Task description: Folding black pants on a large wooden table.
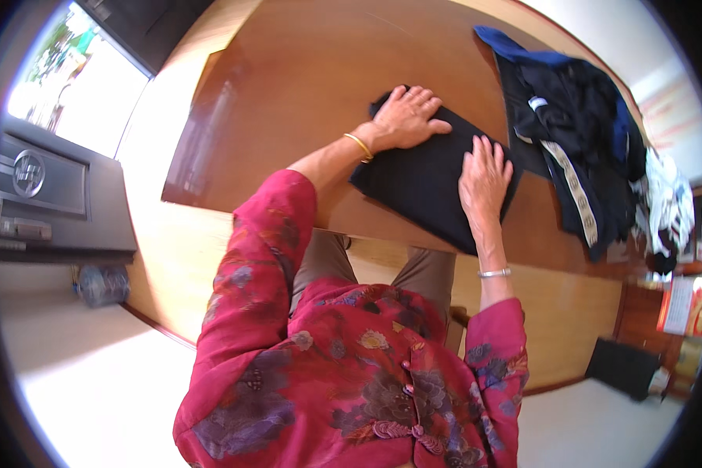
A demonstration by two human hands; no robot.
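A folded black cloth garment (418, 178) lies flat on the brown tabletop (304, 76), its near corner at the table's front edge. My left hand (408, 117) rests palm down on its far left part, fingers spread, with a gold bangle at the wrist. On the right part of the cloth lies my right hand (485, 175), also palm down, fingers slightly apart; a silver bangle circles that wrist. Neither hand grips the fabric. What kind of garment it is cannot be told from its folded shape.
Dark clothes (579, 99) with blue parts and a patterned pale strip (570, 193) are heaped along the table's right side. White cloth (667, 199) lies beyond them. At the left stand a dark door (64, 193) and a large clear water bottle (102, 285) on the floor.
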